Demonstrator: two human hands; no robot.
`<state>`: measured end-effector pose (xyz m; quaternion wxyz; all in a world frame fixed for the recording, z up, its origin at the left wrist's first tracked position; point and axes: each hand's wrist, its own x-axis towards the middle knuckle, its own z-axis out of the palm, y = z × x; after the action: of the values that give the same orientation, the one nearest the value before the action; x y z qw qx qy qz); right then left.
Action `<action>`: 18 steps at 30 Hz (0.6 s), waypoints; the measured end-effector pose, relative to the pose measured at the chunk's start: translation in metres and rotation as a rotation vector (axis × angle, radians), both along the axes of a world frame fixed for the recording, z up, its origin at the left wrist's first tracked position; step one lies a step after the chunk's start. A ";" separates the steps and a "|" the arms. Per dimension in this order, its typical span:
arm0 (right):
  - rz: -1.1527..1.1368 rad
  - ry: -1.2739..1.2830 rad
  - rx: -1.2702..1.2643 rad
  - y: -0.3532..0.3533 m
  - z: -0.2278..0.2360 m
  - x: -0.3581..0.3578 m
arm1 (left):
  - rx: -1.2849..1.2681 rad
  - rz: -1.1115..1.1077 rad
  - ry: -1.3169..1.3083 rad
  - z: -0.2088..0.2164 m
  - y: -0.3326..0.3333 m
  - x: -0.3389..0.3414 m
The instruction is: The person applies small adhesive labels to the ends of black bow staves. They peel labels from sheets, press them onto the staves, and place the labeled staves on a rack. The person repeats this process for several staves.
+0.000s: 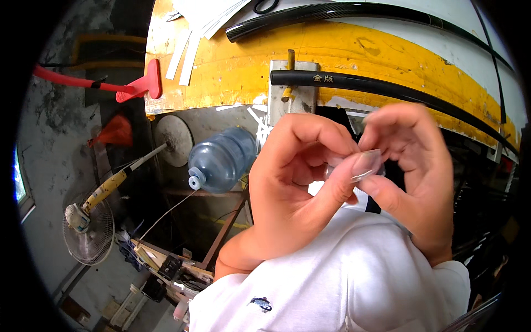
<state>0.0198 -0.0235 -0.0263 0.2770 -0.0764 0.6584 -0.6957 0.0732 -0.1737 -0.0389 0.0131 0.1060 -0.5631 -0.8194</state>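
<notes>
Both hands are raised close together in front of my white shirt. Between them is a small piece of clear, shiny film [367, 165], perhaps tape. My left hand [301, 171] pinches it, with the thumb lying behind the see-through piece. Curled fingers and thumb of my right hand [412, 166] meet its right side, also in a pinch. Part of the film is hidden by the fingers. Just beyond the hands, a glossy black tube [376, 86] with gold marking near its left end lies across a metal bracket [293, 102] at the table edge.
A longer black tube [332, 11] lies farther back on the yellow-and-white table [232, 72], near white paper strips [191, 58]. Left of my hands are a blue water jug [224, 160], a standing fan [88, 232] and a red T-shaped handle [145, 83].
</notes>
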 end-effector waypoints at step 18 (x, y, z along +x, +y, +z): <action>-0.105 0.062 -0.150 -0.010 -0.027 -0.009 | -0.588 0.173 0.073 -0.019 -0.026 0.002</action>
<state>0.0109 -0.0332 -0.0533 0.2132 -0.0838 0.6156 -0.7540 0.0750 -0.2002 -0.0578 0.1329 0.1158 -0.7641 -0.6206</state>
